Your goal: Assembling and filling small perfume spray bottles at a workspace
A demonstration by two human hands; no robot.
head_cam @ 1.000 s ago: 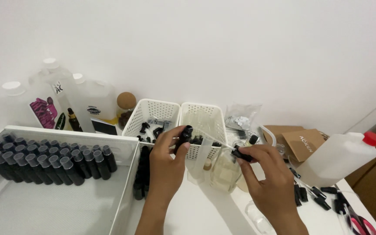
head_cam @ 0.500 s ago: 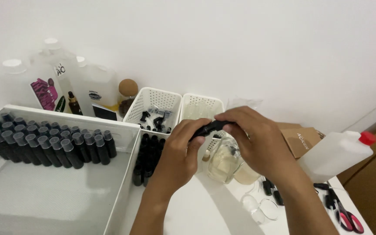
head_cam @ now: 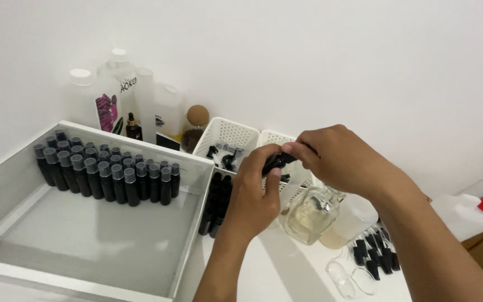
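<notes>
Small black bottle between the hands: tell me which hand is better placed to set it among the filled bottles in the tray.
Probably left. The left hand grips the small black bottle and sits nearer the tray; the right hand only pinches its top.

Pinched between both hands, the small bottle looks like matt black plastic. Just below the grip, the jar is clear glossy glass. Behind it, the baskets are white perforated plastic; left, the tray looks smooth and satin.
</notes>
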